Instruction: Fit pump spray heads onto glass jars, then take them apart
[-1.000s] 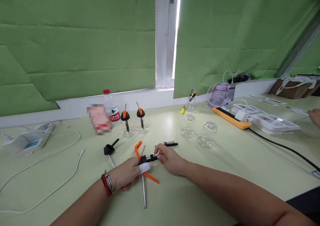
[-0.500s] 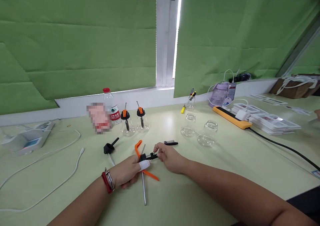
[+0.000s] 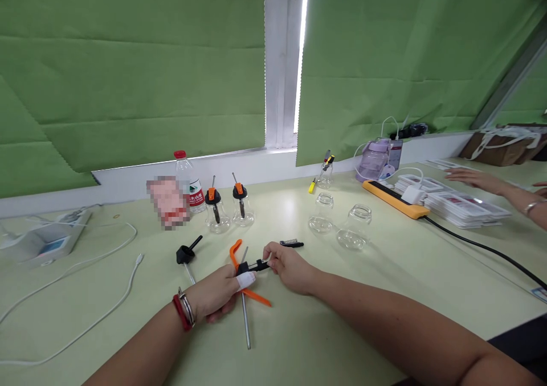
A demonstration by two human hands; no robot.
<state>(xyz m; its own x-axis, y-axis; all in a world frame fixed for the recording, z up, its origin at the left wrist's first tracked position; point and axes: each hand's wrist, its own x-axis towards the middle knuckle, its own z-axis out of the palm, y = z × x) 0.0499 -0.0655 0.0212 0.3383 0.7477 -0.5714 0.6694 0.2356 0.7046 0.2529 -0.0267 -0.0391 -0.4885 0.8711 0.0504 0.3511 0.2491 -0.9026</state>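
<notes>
My left hand (image 3: 216, 295), white tape on its thumb, is closed round a black fitting (image 3: 242, 268). A curved orange lever (image 3: 258, 298) and a thin metal rod (image 3: 245, 323) stick out around that hand. From the right, my right hand (image 3: 288, 266) pinches the end of a slim black piece (image 3: 259, 265) that joins the fitting; its tip is hidden by the fingers. Just behind my right hand lies a black strip with a coil spring (image 3: 292, 242). A black cap with a metal rod (image 3: 186, 254) lies beyond my left hand.
Two glass jars with black-and-orange tops (image 3: 217, 212) stand near a water bottle (image 3: 194, 187). Open glass jars (image 3: 323, 218) and a jar of screwdrivers (image 3: 326, 175) are right of centre. An orange power strip (image 3: 395, 199), stacked white cards (image 3: 459, 206) and another person's hand (image 3: 481, 178) are farther right.
Another person's hand and forearm have come in over the white cards at the right. My own hands keep their hold, almost unmoved.
</notes>
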